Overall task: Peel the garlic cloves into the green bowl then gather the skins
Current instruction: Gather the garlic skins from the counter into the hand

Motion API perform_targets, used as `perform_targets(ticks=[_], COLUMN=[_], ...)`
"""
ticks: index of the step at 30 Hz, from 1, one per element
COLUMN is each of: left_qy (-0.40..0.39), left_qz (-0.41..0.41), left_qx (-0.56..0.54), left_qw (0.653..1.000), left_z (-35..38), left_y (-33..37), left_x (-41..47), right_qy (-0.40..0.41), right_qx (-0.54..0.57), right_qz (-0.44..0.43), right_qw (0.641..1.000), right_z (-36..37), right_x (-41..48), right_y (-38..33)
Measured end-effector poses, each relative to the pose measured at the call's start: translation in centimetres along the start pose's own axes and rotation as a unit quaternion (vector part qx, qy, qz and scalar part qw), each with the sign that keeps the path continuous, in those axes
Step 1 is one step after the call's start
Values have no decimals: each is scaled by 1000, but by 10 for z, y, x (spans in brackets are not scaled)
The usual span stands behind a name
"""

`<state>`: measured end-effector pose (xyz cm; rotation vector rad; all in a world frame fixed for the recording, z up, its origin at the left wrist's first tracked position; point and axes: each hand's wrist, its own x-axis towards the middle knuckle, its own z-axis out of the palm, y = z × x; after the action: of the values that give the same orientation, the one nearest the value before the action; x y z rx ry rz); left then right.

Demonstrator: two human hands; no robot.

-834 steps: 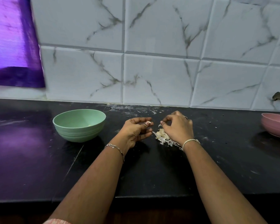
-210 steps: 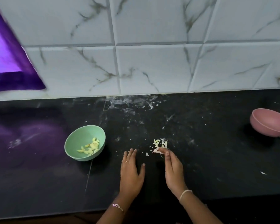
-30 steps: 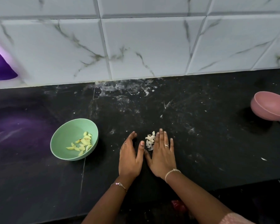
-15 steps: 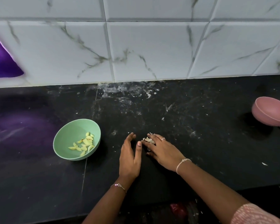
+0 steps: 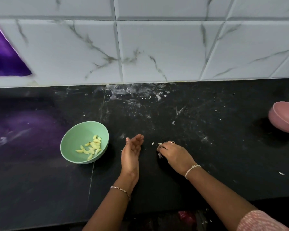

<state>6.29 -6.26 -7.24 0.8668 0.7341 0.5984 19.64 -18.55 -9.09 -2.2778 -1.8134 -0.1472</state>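
left hand (image 5: 131, 151) fingers straight, palm turned right, holds nothing | right hand (image 5: 174, 153) near it, fingers curled down over skins (image 5: 159, 155) on counter (image 5: 215, 155) | green bowl (image 5: 70, 142) left of hands, peeled cloves (image 5: 92, 147) inside | pink bowl (image 5: 284, 117) far right | tiled wall (image 5: 157, 47) behind

Looks like a home kitchen: black stone worktop (image 5: 207, 164) flecked with white scraps, white marble-veined wall tiles (image 5: 157, 47) behind the worktop, round green bowl (image 5: 73, 139) of peeled yellow garlic cloves (image 5: 93, 146) and round pink bowl (image 5: 282, 119) on the worktop.
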Motion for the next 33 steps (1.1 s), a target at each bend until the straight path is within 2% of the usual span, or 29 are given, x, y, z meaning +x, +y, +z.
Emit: perform_targets(ticks=[1, 3, 5, 6, 7, 9, 13, 20, 24, 33], left_qy=[-9, -32, -42, -44, -45, -53, -56, -22, -32, -23], left_qz=[-30, -98, -159, -183, -201, -226, -266, -312, -322, -306], left_qx=[-33, -98, -154, -177, -196, -231, -281, -283, -290, -308], left_qw=[999, 990, 974, 966, 959, 945, 920, 906, 901, 901], left_z=[1, 3, 2, 3, 4, 7, 14, 18, 17, 17], left_y=[2, 2, 3, 3, 4, 6, 9, 9, 10, 16], left_x=[0, 1, 2, 3, 3, 2, 2, 10, 9, 4], right_qy=[4, 26, 60, 68, 65, 35, -17, -61, -78, -38], right_qx=[15, 103, 246, 309, 358, 410, 375, 241, 225, 266], right_qz=[19, 112, 229, 256, 260, 233, 195, 112, 110, 137], right_qw=[1000, 988, 940, 914, 895, 881, 906, 962, 965, 953], right_z=[0, -4, -16, -23, -30, -43, -49, -53, -54, -69], right_x=[3, 9, 18, 23, 26, 33, 40, 44, 46, 56], right_y=[0, -5, -17, -24, -32, -46, -59, -57, -57, -54])
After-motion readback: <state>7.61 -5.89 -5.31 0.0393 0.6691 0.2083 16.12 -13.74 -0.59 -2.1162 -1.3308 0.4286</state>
